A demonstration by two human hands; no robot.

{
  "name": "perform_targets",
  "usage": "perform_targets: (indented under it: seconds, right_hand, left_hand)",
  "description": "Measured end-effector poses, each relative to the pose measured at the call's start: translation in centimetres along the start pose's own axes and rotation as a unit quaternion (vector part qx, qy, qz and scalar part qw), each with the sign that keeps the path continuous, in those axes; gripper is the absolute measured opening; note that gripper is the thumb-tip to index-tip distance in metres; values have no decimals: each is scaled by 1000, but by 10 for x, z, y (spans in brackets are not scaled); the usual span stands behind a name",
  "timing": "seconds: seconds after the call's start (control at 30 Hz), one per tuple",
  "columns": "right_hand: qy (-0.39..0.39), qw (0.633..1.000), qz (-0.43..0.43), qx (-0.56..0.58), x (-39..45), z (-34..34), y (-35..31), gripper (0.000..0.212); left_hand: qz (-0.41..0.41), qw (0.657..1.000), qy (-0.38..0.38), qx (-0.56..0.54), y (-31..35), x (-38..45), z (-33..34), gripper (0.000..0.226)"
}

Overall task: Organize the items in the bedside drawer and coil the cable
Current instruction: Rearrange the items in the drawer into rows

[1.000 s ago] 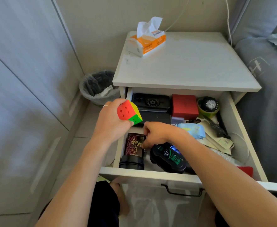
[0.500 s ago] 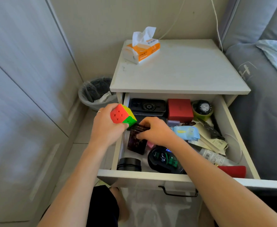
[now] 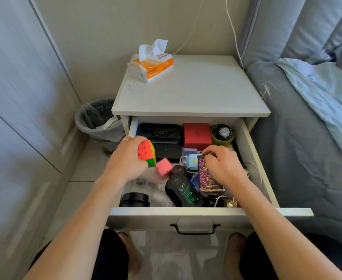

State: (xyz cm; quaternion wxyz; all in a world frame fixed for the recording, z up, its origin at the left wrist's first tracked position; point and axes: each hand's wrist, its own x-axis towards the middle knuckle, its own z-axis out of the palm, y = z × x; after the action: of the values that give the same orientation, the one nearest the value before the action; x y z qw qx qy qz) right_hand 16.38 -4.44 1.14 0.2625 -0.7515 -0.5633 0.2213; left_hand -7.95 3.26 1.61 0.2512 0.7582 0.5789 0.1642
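We see the bedside drawer [image 3: 253, 158] pulled wide open under the white counter [image 3: 192, 91] of the nightstand, crammed with loose things. Our left hand [image 3: 125, 162] grips a puzzle cube [image 3: 145, 153] with red, yellow and green faces, holding it above the drawer's left side. Our right hand [image 3: 222, 164] curls its fingers over the top edge of a dark patterned box [image 3: 206, 174], which lies toward the right half of the drawer, just beside a light blue packet [image 3: 192, 161].

Between the two hands sits a pink cube [image 3: 163, 167], and in front of it a black bottle [image 3: 183, 190] with green print lies on its side, its cap pointing toward the back. A round black jar [image 3: 134, 200] stands in the front left corner. Along the back wall we find a flat black case [image 3: 159, 132], a red box [image 3: 196, 134] next to it, and a watch [image 3: 223, 133] on a green roll in the right corner. A thin white cable [image 3: 218, 199] shows near the front, partly hidden under our right forearm; we cannot tell how it runs.

On the counter a tissue pack [image 3: 153, 65] with orange print lies near the back left corner. A lined waste bin [image 3: 97, 118] stands on the floor to the left of the nightstand, and a grey bed [image 3: 307, 138] with a pale blue sheet borders it on the right. White cords [image 3: 232, 31] hang down the wall behind.
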Motion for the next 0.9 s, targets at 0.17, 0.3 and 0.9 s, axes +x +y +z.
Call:
perform_targets:
  seconds: [0.17, 0.3, 0.9]
  right_hand:
    - [-93, 984, -36, -145, 7, -3, 4, 38]
    - [-106, 979, -92, -148, 12, 9, -12, 29]
    - [-192, 947, -92, -241, 48, 86, -49, 46]
  left_hand:
    - [9, 994, -44, 96, -10, 3, 4, 65]
    - [30, 982, -45, 179, -15, 10, 9, 63]
    - [74, 944, -68, 315, -20, 20, 19, 47]
